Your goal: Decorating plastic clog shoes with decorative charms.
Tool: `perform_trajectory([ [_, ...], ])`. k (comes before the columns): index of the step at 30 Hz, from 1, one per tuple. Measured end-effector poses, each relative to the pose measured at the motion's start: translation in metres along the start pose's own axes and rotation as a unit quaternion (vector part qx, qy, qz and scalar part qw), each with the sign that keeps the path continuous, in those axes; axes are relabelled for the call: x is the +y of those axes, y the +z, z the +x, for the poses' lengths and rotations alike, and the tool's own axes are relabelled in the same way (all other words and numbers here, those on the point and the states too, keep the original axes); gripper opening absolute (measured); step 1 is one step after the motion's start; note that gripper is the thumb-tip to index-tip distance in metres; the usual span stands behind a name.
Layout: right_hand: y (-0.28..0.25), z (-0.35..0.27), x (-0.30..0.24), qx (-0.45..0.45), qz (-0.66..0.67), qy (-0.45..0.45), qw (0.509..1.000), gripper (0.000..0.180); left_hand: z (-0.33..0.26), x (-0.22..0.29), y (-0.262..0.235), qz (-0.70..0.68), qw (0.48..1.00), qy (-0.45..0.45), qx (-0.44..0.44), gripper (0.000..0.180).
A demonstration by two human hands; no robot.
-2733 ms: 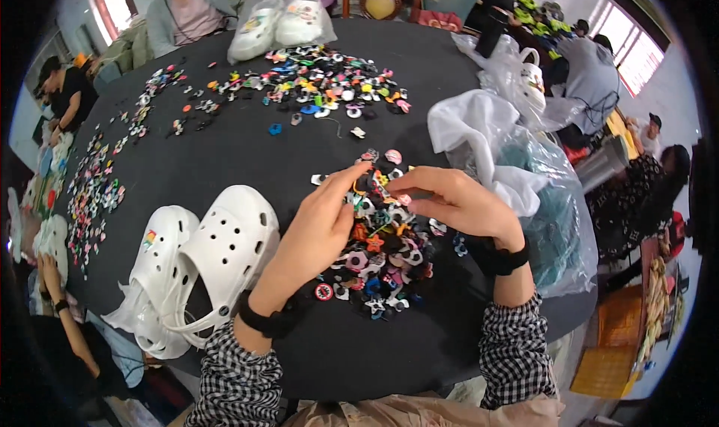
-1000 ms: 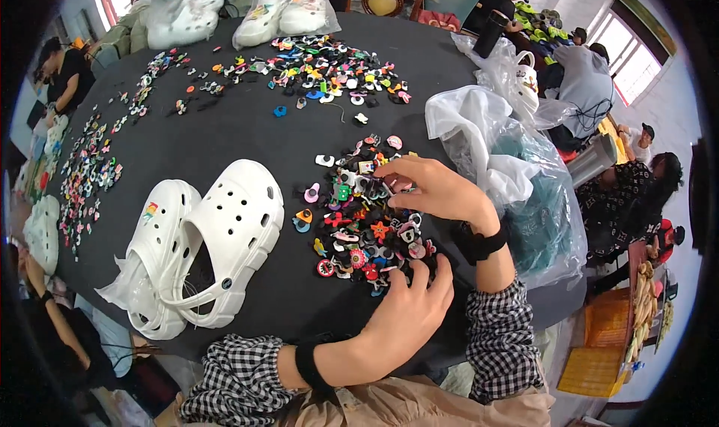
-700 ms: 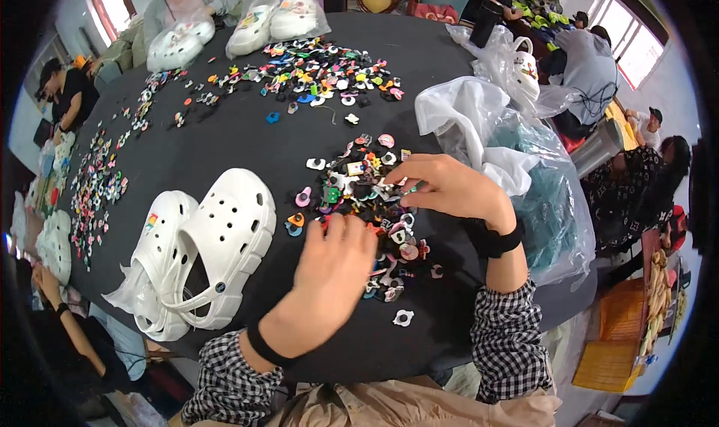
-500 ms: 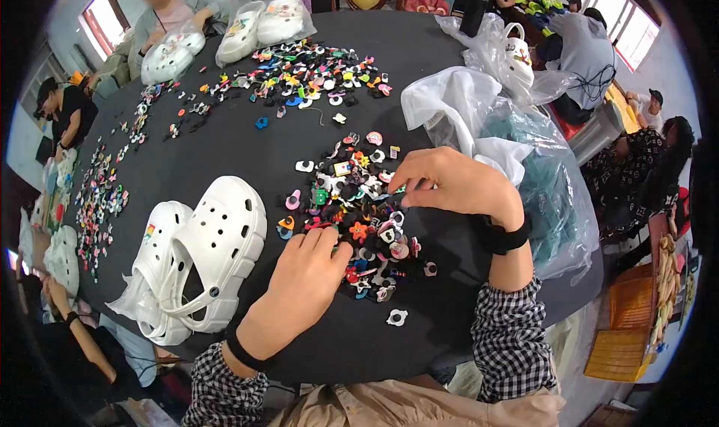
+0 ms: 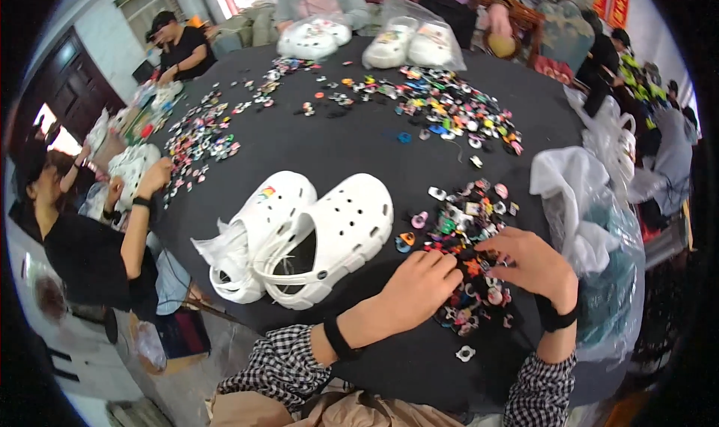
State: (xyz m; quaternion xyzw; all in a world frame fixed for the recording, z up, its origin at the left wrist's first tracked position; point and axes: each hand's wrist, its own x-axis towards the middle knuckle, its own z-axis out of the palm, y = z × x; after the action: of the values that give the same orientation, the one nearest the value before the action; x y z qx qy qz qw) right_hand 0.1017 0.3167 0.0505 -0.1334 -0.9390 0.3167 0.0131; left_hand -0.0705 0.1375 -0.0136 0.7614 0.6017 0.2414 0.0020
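Observation:
A heap of small colourful shoe charms (image 5: 466, 225) lies on the black round table (image 5: 337, 157) in front of me. My left hand (image 5: 419, 286) rests on the near left side of the heap, fingers curled over the charms. My right hand (image 5: 533, 264) is on the heap's right side, fingers bent down among the charms. Whether either hand pinches a charm is hidden. A pair of white perforated clogs (image 5: 299, 236) lies to the left of my left hand, toes pointing away.
A clear plastic bag (image 5: 599, 247) with white and teal contents sits at my right. More charms (image 5: 449, 108) are spread across the far side and the left side (image 5: 198, 138). Bagged white clogs (image 5: 419, 45) stand at the far edge. Other people sit around the table.
My left hand came back from the table's near edge onto the charm heap beside my right hand. The view has swung, so the clogs now sit nearer the middle.

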Motion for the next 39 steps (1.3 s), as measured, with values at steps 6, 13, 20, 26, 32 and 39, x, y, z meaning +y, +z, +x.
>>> perform_trajectory([
  [6,0.013,0.011,-0.006,0.024,-0.021,0.022,0.999,0.041,-0.003,-0.017,0.001,-0.121,0.992,-0.042,0.011,0.018],
  [13,0.010,0.014,0.008,0.097,-0.051,-0.005,0.994,0.023,0.002,-0.029,-0.009,-0.163,0.981,-0.085,0.059,0.023],
  [20,-0.002,0.002,0.028,0.087,-0.056,0.000,0.995,0.022,-0.004,-0.036,-0.017,-0.090,0.976,-0.188,0.063,0.044],
  [26,0.015,0.016,0.005,0.124,-0.050,-0.069,0.989,0.032,-0.008,-0.016,-0.021,0.016,0.983,-0.184,-0.015,0.058],
  [32,0.020,0.019,0.003,0.063,-0.013,-0.045,0.997,0.032,-0.005,-0.021,-0.026,-0.078,0.979,-0.175,-0.068,0.061],
  [39,0.005,0.010,0.014,0.067,-0.041,-0.008,0.997,0.024,-0.007,-0.030,-0.025,-0.172,0.961,-0.207,-0.063,0.048],
])
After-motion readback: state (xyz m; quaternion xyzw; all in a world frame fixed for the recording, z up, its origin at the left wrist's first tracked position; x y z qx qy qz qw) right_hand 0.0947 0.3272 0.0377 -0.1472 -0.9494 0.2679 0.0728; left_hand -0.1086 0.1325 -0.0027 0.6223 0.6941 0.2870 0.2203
